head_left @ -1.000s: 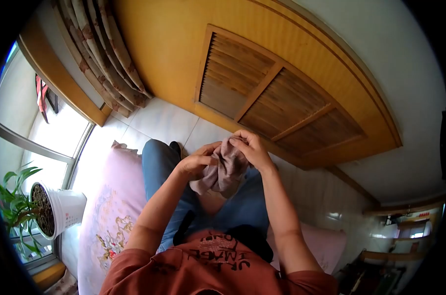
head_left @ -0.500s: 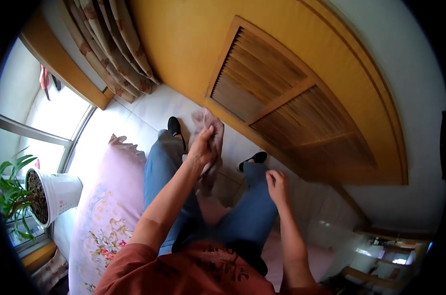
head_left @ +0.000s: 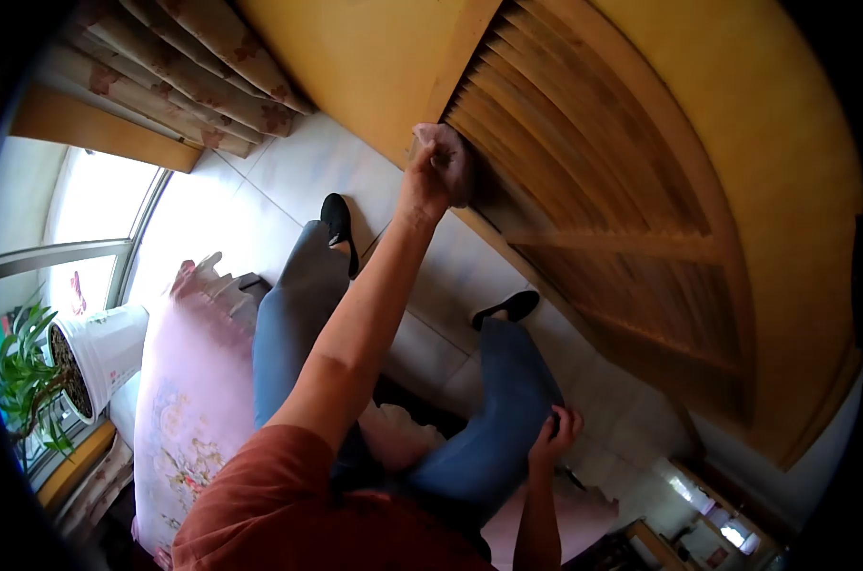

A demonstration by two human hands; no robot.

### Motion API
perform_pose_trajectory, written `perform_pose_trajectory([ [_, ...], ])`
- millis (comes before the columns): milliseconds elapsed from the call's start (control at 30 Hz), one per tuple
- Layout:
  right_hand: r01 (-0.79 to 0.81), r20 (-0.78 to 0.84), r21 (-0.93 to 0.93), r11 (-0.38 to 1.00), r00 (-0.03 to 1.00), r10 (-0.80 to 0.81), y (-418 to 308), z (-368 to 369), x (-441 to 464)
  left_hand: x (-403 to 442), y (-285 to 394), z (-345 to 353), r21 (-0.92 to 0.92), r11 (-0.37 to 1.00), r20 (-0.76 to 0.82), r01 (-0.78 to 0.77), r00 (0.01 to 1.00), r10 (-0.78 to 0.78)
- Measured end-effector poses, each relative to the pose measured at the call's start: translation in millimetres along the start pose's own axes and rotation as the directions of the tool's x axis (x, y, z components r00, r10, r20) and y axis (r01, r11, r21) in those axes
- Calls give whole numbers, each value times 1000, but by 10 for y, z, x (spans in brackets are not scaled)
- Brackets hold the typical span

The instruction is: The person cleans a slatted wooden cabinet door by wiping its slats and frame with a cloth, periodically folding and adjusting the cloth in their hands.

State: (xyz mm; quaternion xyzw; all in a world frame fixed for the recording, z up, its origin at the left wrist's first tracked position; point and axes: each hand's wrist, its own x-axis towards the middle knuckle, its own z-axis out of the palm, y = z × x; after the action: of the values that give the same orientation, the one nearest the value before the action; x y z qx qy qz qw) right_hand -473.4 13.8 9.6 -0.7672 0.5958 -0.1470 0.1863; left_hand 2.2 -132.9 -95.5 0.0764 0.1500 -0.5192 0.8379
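A crumpled mauve cloth [head_left: 458,171] is gripped in my left hand [head_left: 429,176], which reaches forward to the lower edge of the slatted wooden door panel [head_left: 584,124]. The cloth is against or very close to the slats. My right hand [head_left: 555,435] hangs beside my right knee with its fingers loosely bent and apart, and nothing shows in it. Blue trousers [head_left: 498,409] cover my legs.
I sit on a bed with a pink floral cover [head_left: 203,381]. At the left, a white pot [head_left: 103,352] holds a green plant by the window. A patterned curtain [head_left: 203,67] hangs at the upper left. Black shoes [head_left: 336,221] rest on the tiled floor [head_left: 307,171].
Both hands were on the cloth at first; my right hand let go and moved down to the right. My left hand carried the cloth forward to the door panel. The view leaned toward the door.
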Motion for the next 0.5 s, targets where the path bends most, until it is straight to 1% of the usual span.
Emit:
perform_pose_trajectory([
  [33,-32,9,12,999,999,32,9,-14,15,71,-11,-18,-2,999,28,-47,998,47],
  [67,-36,16,12,999,999,35,40,-19,18,94,-22,-18,0,999,22,-48,999,48],
  [133,-49,5,-26,998,999,49,87,-18,4,84,-33,-17,32,991,7,-130,991,130],
  [267,-106,-27,-6,994,994,106,51,-21,-2,210,24,-109,37,987,38,-158,987,156],
  [333,-99,-24,23,995,995,100,73,-30,-13,327,2,-153,206,931,-83,-301,943,323],
  [367,-102,-21,25,994,994,103,78,-36,-13,334,-16,-97,209,931,-85,-300,943,323],
  [433,-107,-17,49,993,994,108,83,-42,-2,369,-50,35,293,878,-114,-377,898,424],
  [467,-109,-16,51,993,994,110,80,-44,0,400,-68,62,297,877,-114,-377,898,425],
  [500,-102,-14,57,993,995,103,78,-44,5,434,-87,92,345,830,-110,-437,860,499],
])
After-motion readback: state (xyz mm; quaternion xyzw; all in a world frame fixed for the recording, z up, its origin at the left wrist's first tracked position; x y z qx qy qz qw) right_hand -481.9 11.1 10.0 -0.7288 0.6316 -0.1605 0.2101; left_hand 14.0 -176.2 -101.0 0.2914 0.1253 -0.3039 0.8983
